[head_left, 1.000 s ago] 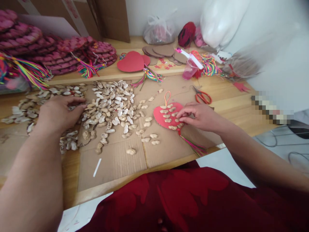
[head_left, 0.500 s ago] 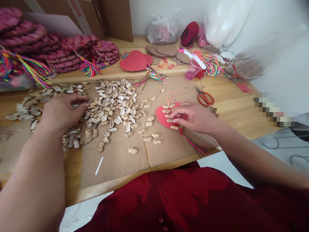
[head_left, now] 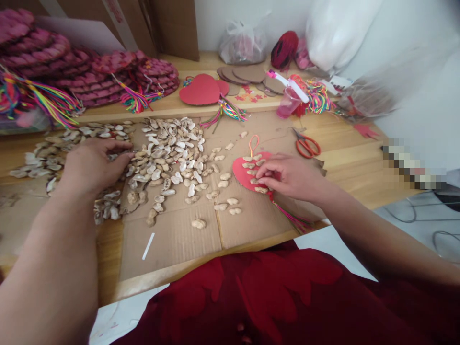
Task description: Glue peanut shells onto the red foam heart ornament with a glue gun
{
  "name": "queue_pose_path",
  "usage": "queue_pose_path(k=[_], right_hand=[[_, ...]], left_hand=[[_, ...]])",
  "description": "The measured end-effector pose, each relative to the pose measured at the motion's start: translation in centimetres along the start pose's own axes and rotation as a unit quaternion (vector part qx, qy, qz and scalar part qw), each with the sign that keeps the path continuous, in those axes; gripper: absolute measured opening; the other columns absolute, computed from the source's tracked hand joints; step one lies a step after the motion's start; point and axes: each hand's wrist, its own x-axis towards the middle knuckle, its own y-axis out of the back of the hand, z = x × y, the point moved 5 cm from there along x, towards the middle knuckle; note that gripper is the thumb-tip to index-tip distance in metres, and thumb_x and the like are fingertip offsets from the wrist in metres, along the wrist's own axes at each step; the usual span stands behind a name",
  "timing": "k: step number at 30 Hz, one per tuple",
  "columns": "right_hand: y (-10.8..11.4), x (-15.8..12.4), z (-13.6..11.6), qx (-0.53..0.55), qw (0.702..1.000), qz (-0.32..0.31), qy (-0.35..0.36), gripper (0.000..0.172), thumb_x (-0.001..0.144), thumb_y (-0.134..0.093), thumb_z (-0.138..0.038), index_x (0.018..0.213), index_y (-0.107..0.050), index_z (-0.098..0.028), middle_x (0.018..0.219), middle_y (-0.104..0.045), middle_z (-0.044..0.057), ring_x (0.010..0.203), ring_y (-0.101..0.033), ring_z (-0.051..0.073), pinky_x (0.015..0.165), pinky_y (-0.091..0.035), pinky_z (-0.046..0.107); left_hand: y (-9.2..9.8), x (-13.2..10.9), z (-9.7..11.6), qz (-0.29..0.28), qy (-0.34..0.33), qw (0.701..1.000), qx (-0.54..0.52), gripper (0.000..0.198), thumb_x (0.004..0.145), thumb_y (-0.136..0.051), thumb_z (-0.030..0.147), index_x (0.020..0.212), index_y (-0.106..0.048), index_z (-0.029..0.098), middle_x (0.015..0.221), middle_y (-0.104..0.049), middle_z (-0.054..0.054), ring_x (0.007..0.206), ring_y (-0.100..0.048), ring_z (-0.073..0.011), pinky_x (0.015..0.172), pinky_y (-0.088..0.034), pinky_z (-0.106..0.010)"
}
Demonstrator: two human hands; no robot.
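1. Fingers [head_left: 266, 168] of the right hand [head_left: 293, 176] curl over the red heart [head_left: 243, 178], which lies on the cardboard [head_left: 251, 223], bearing peanut shells [head_left: 249, 165]; I can't tell whether they pinch one.
2. Orange-handled scissors [head_left: 308, 146] lie just beyond that hand on the worktop [head_left: 348, 165]; a peanut-shell heap [head_left: 172, 149] spreads between the heart and the left hand [head_left: 86, 165].
3. The left hand sits back upward beside the heap, thumb and forefinger slightly apart; its grip is hidden from me.
4. Behind, a pink cup [head_left: 285, 106] stands near a plastic bag [head_left: 242, 45] with unclear contents.
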Motion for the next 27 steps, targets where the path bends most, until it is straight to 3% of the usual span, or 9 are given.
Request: queue_pose_path(k=[6,10,13,18,27], right_hand=[[0.3,-0.2,0.2,-0.016,1.000,0.011,-0.015,0.014,0.097,-0.066,-0.034,0.092,-0.075,-0.026,0.097,-0.079,0.001,0.110,-0.069,0.026,0.090,-0.050,0.038],[1.7,-0.6,1.0,-0.012,0.998,0.049,-0.031,0.013,0.095,-0.066,-0.031,0.096,-0.077,-0.023,0.094,-0.077,0.004,0.091,-0.071,0.023,0.080,-0.050,0.035],[2.3,-1.0,1.6,-0.018,0.999,0.040,-0.030,0.017,0.094,-0.066,-0.032,0.096,-0.078,-0.021,0.088,-0.075,0.006,0.082,-0.069,0.022,0.077,-0.050,0.035],[2.2,-1.2,1.8,-0.025,0.999,0.011,-0.020,0.017,0.095,-0.064,-0.031,0.098,-0.079,-0.023,0.096,-0.078,0.006,0.093,-0.071,0.024,0.083,-0.049,0.037],[1.5,-1.0,1.7,-0.014,0.999,-0.019,-0.026,0.015,0.096,-0.063,-0.029,0.099,-0.077,-0.024,0.099,-0.080,0.004,0.095,-0.071,0.024,0.083,-0.049,0.037]], left_hand=[[-0.1,0.1,-0.1,-0.001,-0.010,1.000,-0.002,0.064,0.087,-0.045,0.053,0.132,-0.074,0.017,0.135,-0.073,-0.013,0.126,-0.068,-0.0355,0.108,-0.053,-0.046],[0.0,0.1,0.0,0.007,-0.006,1.000,-0.001,0.063,0.087,-0.045,0.053,0.131,-0.074,0.017,0.137,-0.072,-0.013,0.129,-0.066,-0.0373,0.110,-0.052,-0.049],[0.0,0.0,0.0,0.007,-0.002,1.000,-0.005,0.064,0.087,-0.046,0.053,0.130,-0.075,0.017,0.136,-0.072,-0.014,0.129,-0.066,-0.0371,0.111,-0.052,-0.048],[0.0,-0.1,-0.1,0.014,-0.007,1.000,-0.007,0.064,0.087,-0.045,0.053,0.130,-0.075,0.016,0.134,-0.073,-0.015,0.128,-0.067,-0.0376,0.110,-0.052,-0.049],[-0.1,0.1,-0.3,0.014,0.001,1.000,0.000,0.062,0.087,-0.046,0.055,0.128,-0.076,0.019,0.136,-0.073,-0.012,0.128,-0.067,-0.0361,0.110,-0.053,-0.048]])
